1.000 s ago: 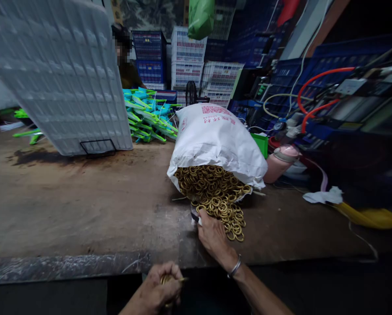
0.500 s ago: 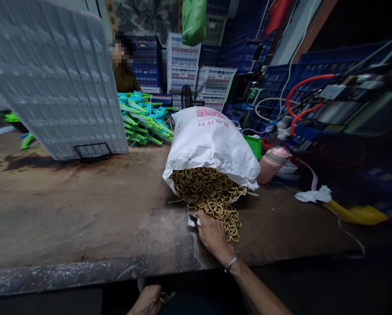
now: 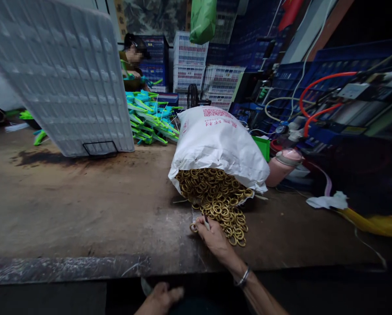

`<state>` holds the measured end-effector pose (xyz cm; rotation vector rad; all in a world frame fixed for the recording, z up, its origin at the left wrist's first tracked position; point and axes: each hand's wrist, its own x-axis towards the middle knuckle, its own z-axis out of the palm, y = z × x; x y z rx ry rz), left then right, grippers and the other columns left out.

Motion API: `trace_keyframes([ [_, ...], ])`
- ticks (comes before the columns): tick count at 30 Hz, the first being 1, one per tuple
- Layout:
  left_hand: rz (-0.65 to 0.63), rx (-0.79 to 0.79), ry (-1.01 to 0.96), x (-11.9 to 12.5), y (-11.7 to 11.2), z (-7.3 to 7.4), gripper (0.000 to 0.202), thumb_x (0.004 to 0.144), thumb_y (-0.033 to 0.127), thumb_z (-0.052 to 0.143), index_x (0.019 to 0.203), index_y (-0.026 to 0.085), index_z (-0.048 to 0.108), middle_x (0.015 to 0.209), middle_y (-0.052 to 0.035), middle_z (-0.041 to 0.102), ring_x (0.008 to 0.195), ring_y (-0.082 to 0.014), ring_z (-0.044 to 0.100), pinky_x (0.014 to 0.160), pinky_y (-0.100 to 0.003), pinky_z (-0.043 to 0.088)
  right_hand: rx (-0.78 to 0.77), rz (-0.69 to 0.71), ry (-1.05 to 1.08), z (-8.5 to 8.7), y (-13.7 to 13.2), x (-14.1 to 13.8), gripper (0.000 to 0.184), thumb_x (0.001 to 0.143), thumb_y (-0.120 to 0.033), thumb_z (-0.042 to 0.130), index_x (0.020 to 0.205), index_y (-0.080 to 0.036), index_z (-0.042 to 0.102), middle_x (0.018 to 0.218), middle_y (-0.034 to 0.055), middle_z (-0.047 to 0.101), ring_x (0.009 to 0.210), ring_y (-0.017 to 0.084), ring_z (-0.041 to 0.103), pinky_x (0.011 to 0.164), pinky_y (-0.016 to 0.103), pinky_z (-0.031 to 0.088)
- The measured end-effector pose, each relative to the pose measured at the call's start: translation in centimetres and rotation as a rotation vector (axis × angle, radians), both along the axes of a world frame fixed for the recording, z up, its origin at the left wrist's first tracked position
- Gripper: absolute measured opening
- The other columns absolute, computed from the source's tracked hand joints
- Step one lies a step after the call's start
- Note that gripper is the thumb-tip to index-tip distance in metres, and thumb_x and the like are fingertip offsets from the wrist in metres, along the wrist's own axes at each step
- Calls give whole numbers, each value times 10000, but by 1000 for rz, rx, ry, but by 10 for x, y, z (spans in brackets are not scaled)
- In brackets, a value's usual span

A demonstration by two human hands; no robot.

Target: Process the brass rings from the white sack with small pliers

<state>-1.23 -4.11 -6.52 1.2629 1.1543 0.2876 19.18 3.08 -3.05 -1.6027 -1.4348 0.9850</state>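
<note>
Fingers point(image 3: 175, 294) loosely spread, the blurred left hand point(image 3: 160, 298) hangs below the edge of the table point(image 3: 84, 227), its earlier handful gone from view, which suggests that it is freed. Rightward, one brass-coloured ring point(image 3: 193, 228) now appears pinched by the right hand point(image 3: 215, 238), which also grips a slim tool point(image 3: 207, 222), beside loose rings point(image 3: 230, 218) spilling from the white sack point(image 3: 217, 142).
</note>
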Motion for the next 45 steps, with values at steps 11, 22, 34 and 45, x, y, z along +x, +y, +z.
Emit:
trace_keyframes([
  [11,220,611,-205,18,46,44,238,792,246,482,969,202,636,839,-74,633,742,-179,572,737,-296,444,-218,145,196,22,-4,-13,192,759,-354,448,658,-192,473,467,-93,289,408,58,256,395,177,205],
  [22,132,697,-234,25,65,26,286,766,195,542,1037,223,631,1030,-81,664,961,-221,583,896,-332,397,-443,139,429,11,-9,-20,146,717,-337,480,715,-209,412,493,-124,324,307,16,174,288,141,139],
  [34,187,646,-171,37,64,39,152,775,256,516,724,184,640,639,-12,609,602,-137,519,606,-229,392,-133,117,-16,16,-7,-17,187,772,-356,430,705,-187,474,551,-48,481,518,89,438,512,198,339],
  [45,215,45,-444,41,60,44,305,786,434,496,666,154,493,459,57,466,364,-44,388,400,-160,321,-83,147,-4,10,-8,-21,194,786,-314,422,677,-178,507,566,-41,475,544,98,423,526,202,336],
])
